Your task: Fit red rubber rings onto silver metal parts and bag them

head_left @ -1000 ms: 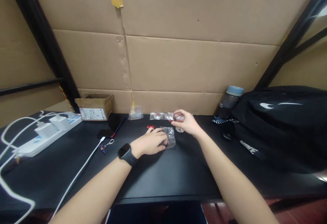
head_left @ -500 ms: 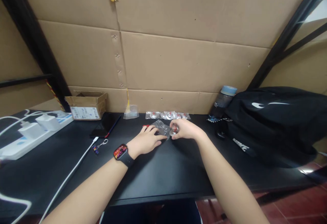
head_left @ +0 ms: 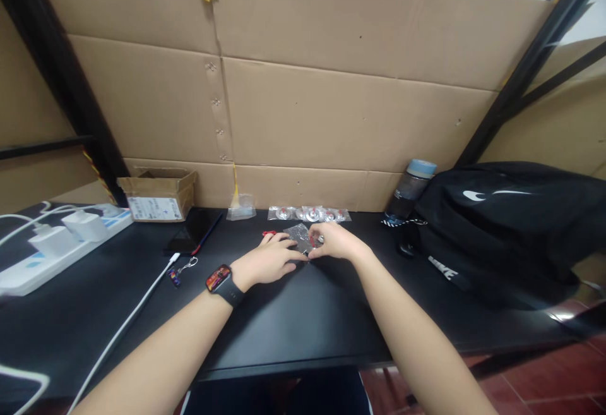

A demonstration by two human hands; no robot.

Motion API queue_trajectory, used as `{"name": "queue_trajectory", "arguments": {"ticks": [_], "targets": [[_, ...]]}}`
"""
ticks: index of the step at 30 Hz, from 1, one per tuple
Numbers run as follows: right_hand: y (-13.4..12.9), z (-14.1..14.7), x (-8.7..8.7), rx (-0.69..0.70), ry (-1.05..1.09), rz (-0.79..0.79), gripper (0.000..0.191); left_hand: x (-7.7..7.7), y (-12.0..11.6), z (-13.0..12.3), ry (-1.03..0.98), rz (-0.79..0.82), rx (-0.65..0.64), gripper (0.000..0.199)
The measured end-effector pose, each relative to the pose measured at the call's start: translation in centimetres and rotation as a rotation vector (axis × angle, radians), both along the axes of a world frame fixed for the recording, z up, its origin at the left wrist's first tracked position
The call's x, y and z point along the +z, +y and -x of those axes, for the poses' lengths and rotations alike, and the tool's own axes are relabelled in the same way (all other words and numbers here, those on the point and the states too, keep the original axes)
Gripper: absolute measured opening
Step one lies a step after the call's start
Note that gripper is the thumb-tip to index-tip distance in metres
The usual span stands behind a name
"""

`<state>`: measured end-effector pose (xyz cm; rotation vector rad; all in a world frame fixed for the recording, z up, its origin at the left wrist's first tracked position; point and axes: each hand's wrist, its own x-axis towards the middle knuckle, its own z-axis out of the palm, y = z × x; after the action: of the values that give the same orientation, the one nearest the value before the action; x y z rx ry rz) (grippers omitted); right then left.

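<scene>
A small clear plastic bag (head_left: 298, 234) lies on the black table between my hands. My left hand (head_left: 267, 262) rests flat with its fingers spread, the fingertips at the bag's near edge. A red item (head_left: 269, 234) lies just beyond those fingers, partly hidden. Between thumb and fingers, my right hand (head_left: 337, 242) grips a small round silvery disc with red on it (head_left: 319, 239) at the bag's right side. The fingers cover much of the disc, and I cannot tell whether it is inside the bag. Behind my hands, several bagged silvery discs with red centres (head_left: 312, 214) lie in a row.
A cardboard box (head_left: 158, 197), a phone (head_left: 194, 232), a keychain (head_left: 176, 275) and a white power strip (head_left: 61, 244) with cables are on the left. Another clear bag (head_left: 241, 208) lies by the cardboard wall. At right stand a bottle (head_left: 409, 191) and a black backpack (head_left: 511, 232).
My right hand has moved slightly left with the disc, closer to the bag and my left fingertips. My left hand stays nearly in place, fingers still spread.
</scene>
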<state>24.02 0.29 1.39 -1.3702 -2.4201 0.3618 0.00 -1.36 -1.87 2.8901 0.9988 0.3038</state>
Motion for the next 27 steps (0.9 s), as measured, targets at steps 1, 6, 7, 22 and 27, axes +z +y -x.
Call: {"name": "queue_trajectory", "arguments": {"ticks": [1, 6, 7, 22, 27], "targets": [[0.0, 0.0, 0.0, 0.022, 0.012, 0.006, 0.042, 0.0, 0.0, 0.0, 0.0, 0.005, 0.001, 0.04], [0.2, -0.1, 0.2, 0.122, 0.065, 0.131, 0.047, 0.2, -0.1, 0.1, 0.019, 0.033, 0.001, 0.04], [0.2, -0.1, 0.2, 0.126, 0.08, 0.148, 0.044, 0.3, -0.1, 0.1, 0.018, 0.039, -0.001, 0.04], [2.6, 1.1, -2.8, -0.015, 0.155, -0.194, 0.041, 0.6, -0.1, -0.1, -0.084, 0.011, 0.004, 0.03], [2.3, -0.1, -1.1, 0.125, 0.274, -0.038, 0.019, 1.3, 0.7, 0.6, -0.219, -0.078, 0.133, 0.043]]}}
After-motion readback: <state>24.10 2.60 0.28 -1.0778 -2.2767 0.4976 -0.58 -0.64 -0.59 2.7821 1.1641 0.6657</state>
